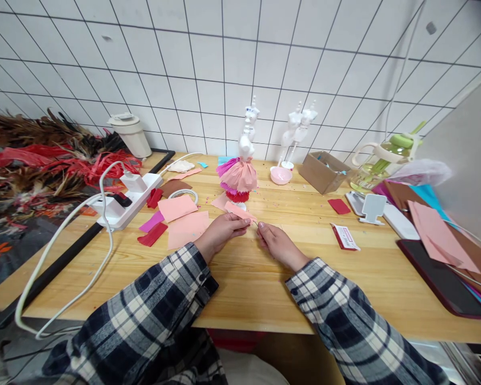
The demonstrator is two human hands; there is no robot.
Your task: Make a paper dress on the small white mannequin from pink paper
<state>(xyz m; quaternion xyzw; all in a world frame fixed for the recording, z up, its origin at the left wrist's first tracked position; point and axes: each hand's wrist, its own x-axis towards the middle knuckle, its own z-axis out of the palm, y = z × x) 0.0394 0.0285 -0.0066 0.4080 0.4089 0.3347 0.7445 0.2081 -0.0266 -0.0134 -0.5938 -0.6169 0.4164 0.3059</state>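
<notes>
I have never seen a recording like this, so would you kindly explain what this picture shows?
It is a single view from a camera worn on a person's head, looking forward and down. No machine: the two hands in checked sleeves are that person's own. The left hand pinches a pink strip; the right hand meets its end, though its grip is too small to judge. On the table stand a doll form in a paper skirt, a power strip, a box and a bottle, with paper pieces lying about.

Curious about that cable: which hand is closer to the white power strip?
Left. The left hand, pinching a pink paper strip, lies to the right of the power strip; the right hand lies farther right.
</notes>
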